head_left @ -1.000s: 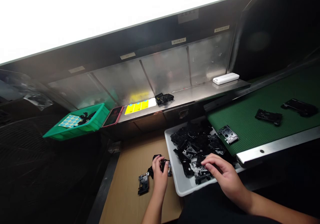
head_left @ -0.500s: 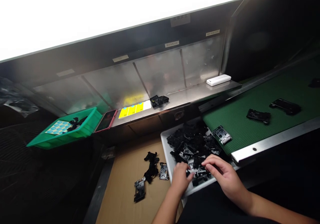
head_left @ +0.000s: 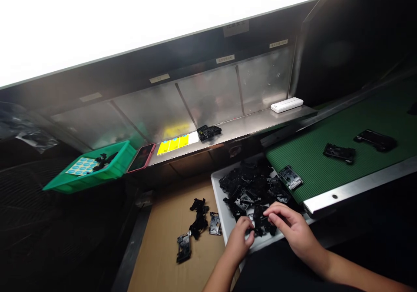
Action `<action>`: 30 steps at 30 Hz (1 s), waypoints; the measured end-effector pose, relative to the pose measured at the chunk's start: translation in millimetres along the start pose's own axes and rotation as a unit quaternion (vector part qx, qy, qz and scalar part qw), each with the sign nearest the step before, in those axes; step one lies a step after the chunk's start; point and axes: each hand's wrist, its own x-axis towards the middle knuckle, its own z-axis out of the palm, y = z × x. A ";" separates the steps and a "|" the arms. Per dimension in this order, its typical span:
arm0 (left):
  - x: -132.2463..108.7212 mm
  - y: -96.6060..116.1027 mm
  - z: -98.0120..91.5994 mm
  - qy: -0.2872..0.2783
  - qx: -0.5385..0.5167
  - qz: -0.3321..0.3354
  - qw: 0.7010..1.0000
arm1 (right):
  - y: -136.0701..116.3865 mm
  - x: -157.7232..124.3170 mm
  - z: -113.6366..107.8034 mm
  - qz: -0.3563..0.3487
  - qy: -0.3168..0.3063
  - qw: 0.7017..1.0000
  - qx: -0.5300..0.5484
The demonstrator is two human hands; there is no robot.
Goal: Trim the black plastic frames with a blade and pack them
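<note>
My right hand (head_left: 288, 229) rests over the front of a heap of black plastic parts (head_left: 250, 192) in a white tray (head_left: 219, 205), its fingertips pinching one black part (head_left: 259, 218). My left hand (head_left: 239, 240) is curled at the tray's near edge, close to that same part; its fingers hide whatever lies under them. On a cardboard sheet (head_left: 163, 244) to the left of the tray lie a black frame part (head_left: 184, 247), a tangled black part (head_left: 198, 220) and a metal-backed part (head_left: 215, 223). A metal-backed part (head_left: 289, 177) sits at the tray's far corner.
A green conveyor belt (head_left: 325, 170) with a steel edge carries black parts (head_left: 339, 153) to the right. Behind stands a steel shelf (head_left: 254, 129) holding a white power bank (head_left: 286, 105), a phone (head_left: 140, 157) and yellow labels (head_left: 174, 145). A green bin (head_left: 87, 168) sits at left.
My left hand has moved from the cardboard to the tray, leaving the parts it held on the cardboard. My right hand has stayed at the heap. The view has shifted slightly.
</note>
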 end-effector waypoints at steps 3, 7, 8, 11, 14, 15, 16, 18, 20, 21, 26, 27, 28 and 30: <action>-17.0 24.6 -8.4 0.036 -0.112 0.020 0.993 | -2.7 1.6 0.9 0.002 -0.013 1.000 0.011; -33.6 47.3 -4.8 0.065 -0.254 0.010 0.965 | -12.6 3.4 5.4 0.002 -0.074 0.996 0.050; -35.9 52.4 -2.7 0.066 -0.290 0.004 0.955 | -14.9 3.6 6.9 0.001 -0.094 0.993 0.064; -39.2 68.7 1.1 0.058 -0.476 -0.063 0.876 | -18.8 3.7 11.0 -0.014 -0.148 0.984 0.095; -39.4 84.0 1.8 0.009 -0.636 -0.162 0.755 | -18.2 3.4 13.6 -0.036 -0.173 0.980 0.090; -39.2 87.9 2.0 -0.009 -0.649 -0.180 0.740 | -17.3 3.3 14.3 -0.039 -0.174 0.980 0.087; -39.0 90.8 2.5 -0.022 -0.653 -0.190 0.733 | -16.5 3.2 15.0 -0.038 -0.173 0.980 0.087; -38.4 94.3 3.9 -0.033 -0.657 -0.199 0.726 | -15.3 2.8 16.5 -0.028 -0.170 0.981 0.091; -38.0 95.4 5.5 -0.028 -0.661 -0.200 0.723 | -15.3 2.5 18.1 -0.029 -0.162 0.983 0.087; -38.0 95.5 6.1 -0.023 -0.660 -0.200 0.724 | -15.7 2.5 18.7 -0.038 -0.151 0.985 0.079; -40.2 96.6 5.6 -0.003 -0.618 -0.232 0.751 | -15.5 5.0 17.8 -0.049 -0.055 0.997 0.021; -40.7 97.3 5.1 0.001 -0.611 -0.237 0.755 | -14.6 5.8 17.0 -0.040 -0.049 0.998 0.013; -41.2 98.0 4.6 0.007 -0.607 -0.236 0.758 | -13.5 6.4 16.2 -0.033 -0.048 0.998 0.007; -41.7 99.3 4.0 0.029 -0.604 -0.226 0.764 | -11.0 7.4 15.0 -0.023 -0.049 0.999 0.000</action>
